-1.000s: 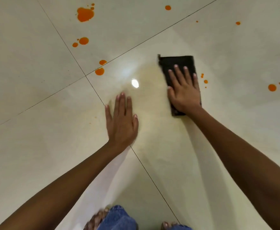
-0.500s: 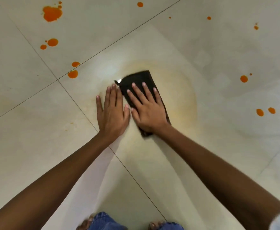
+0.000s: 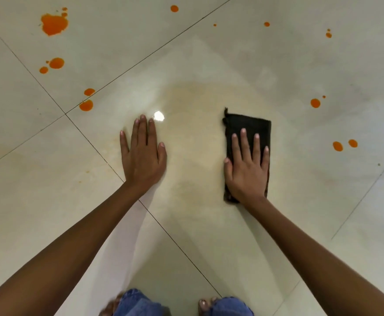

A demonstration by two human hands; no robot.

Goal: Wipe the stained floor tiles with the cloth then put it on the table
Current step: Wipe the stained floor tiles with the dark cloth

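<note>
Fingers (image 3: 243,142) of right hand (image 3: 246,172) lie flat atop dark cloth (image 3: 248,126).

Glossy cream floor tiles (image 3: 277,65), light refl. (image 3: 158,115)

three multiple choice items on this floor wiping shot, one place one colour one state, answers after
1. Where does the dark cloth lie? A under the right hand B on a chair C in a bucket
2. What colour are the spots on the floor tiles? A green B orange C blue
3. How is the left hand? A clenched in a fist B gripping the cloth C flat on a tile, fingers straight
Answers: 1 A, the right hand presses flat on it; 2 B, orange drops dot the tiles; 3 C, its palm lies on bare tile, apart from the cloth.
</note>
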